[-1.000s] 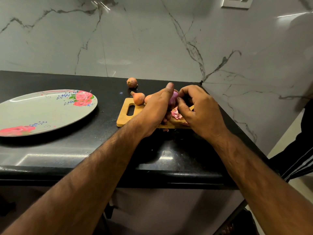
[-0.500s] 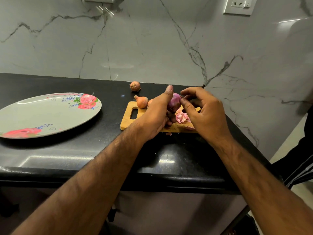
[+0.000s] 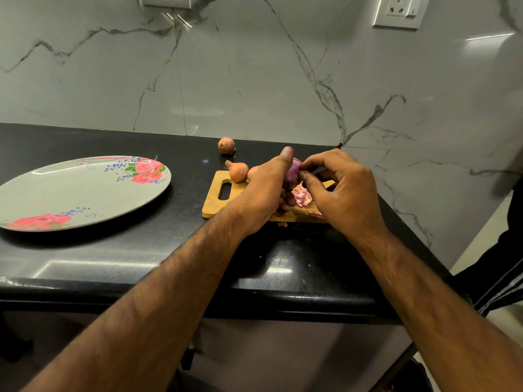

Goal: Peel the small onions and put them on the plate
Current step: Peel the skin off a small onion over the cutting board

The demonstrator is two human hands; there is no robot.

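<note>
Both your forearms reach in from the bottom edge and meet over the right end of the cutting board (image 3: 216, 203). Your left hand (image 3: 263, 193) is turned back-upward, thumb pointing straight up and away from you, and its fingers curl round the purple onion (image 3: 292, 171), which it holds just above the board. Your right hand (image 3: 343, 195) comes in from the other side with its fingers bent and knuckles up; its thumb and forefinger tips press against the right flank of the same onion in a pinch, though whether they have a strip of skin between them cannot be told. Pink peel scraps (image 3: 302, 197) lie on the board directly under the two hands. An unpeeled onion (image 3: 237, 171) sits at the board's far edge by the handle slot, and a second onion (image 3: 252, 173) touching it is mostly hidden behind your left hand. A third onion (image 3: 226, 145) rests on the bare black counter (image 3: 127, 250) beyond the board, close to the wall. The plate (image 3: 70, 193), grey with red roses, lies on the counter well to the left of the board and holds no onions. A grey-veined marble wall (image 3: 254, 80) backs the counter and turns a corner at the right, with a white socket (image 3: 399, 11) high up. A dark striped garment (image 3: 495, 278) shows at the right edge.
</note>
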